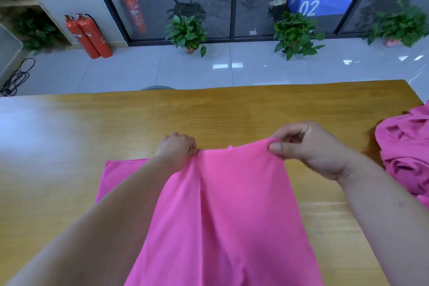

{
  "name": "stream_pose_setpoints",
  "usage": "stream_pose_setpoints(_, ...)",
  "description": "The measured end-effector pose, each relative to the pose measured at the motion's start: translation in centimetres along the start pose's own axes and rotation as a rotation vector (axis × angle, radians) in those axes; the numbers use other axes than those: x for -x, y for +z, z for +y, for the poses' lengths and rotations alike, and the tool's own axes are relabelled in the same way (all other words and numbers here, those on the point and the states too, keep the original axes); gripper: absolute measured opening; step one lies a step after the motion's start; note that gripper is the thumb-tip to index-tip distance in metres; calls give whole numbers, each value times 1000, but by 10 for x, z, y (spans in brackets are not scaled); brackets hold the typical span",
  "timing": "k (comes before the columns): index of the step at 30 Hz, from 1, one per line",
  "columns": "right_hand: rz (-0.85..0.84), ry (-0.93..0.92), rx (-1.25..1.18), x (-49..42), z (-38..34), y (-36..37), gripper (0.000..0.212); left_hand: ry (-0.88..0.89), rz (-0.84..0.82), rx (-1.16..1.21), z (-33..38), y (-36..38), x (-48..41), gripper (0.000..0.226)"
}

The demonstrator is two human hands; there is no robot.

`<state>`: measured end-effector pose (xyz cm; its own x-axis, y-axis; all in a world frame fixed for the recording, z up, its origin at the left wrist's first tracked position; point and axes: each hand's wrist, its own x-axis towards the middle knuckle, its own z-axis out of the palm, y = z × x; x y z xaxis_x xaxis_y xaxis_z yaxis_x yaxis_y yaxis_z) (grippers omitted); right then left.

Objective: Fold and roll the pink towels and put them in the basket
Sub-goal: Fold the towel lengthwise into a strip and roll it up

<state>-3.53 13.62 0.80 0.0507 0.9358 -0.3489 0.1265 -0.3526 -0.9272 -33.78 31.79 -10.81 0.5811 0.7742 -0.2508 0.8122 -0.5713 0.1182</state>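
- Pink towel spread on the wooden surface; its far edge is lifted between the two hands.
- Left hand: fingers curled, pinching the far left corner of the raised fold.
- Right hand: thumb and curled fingers pinch the far right corner.
- A flat layer of the same towel shows under the left forearm.
- Heap of crumpled pink towels at the surface's right edge, apart from the right hand.
- Blue box behind the glass reads "02".
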Motion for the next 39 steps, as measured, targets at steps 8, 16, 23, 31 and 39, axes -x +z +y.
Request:
stream_pose_setpoints(8,-13,19,156,14,-7,15,9,-13,111,46,-2,-11,19,15)
stream_pose_setpoints(16,146,136,11,5,22,-20,14,-35,141,143,-15,-10,33,10)
stream_pose_setpoints(23,581,254,324,-20,84,-48,13,-110,219,58,-1,-3,27,15)
stream_pose_setpoints(31,814,277,406,-38,125,-22,3,-347,141,169,47,26,25,13)
stream_pose_setpoints(39,163,-43,1143,7,186,62,72,-149,78,33,85,97,80,60)
